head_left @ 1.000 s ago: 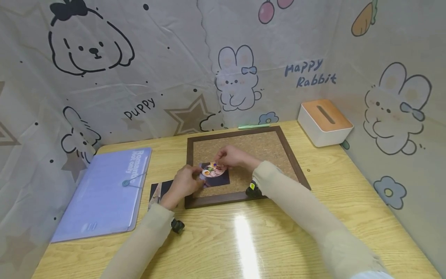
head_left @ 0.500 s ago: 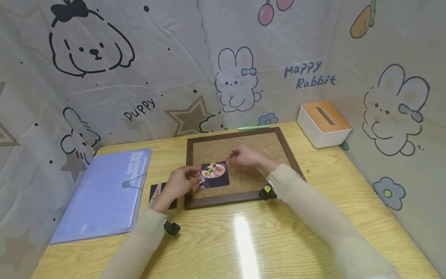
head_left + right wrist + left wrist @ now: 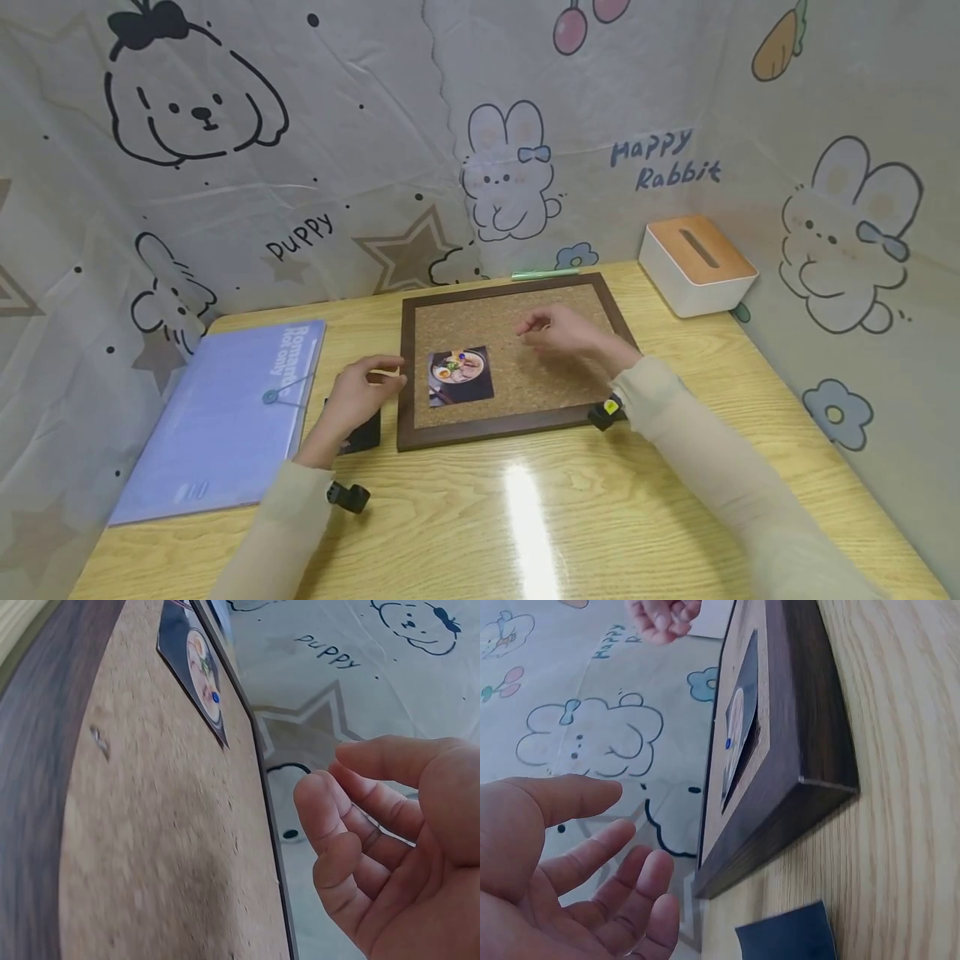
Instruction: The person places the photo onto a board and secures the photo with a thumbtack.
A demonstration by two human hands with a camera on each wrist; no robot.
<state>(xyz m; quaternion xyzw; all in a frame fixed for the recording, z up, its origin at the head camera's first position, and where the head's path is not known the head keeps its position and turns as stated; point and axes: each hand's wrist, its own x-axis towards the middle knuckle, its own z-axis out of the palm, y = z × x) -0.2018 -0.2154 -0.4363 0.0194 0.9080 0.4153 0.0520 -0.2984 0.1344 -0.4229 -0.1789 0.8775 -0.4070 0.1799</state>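
A photo of a food bowl (image 3: pixel 459 379) lies on the left part of the cork board (image 3: pixel 517 325). A blue push pin (image 3: pixel 215 697) sticks in it near its top edge. In the left wrist view, part of the photo's edge stands slightly off the cork. My left hand (image 3: pixel 360 392), fingers loosely bent and holding nothing, hovers left of the board's dark wooden frame. Beneath it a second dark photo (image 3: pixel 789 934) lies on the table, partly covered by the hand in the head view. My right hand (image 3: pixel 562 333) hangs over the board's right half, fingers relaxed, nothing held.
A lilac folder (image 3: pixel 225 417) with a string clasp lies at the left. Behind the board rests a green pen-like stick (image 3: pixel 546 274). At the back right stands a white tissue box (image 3: pixel 697 267) with a wooden lid. A printed curtain surrounds the table.
Both hands have come away from the pinned photo. The left one has drawn back left past the frame, and the right one has moved right over the cork. The photo stays put.
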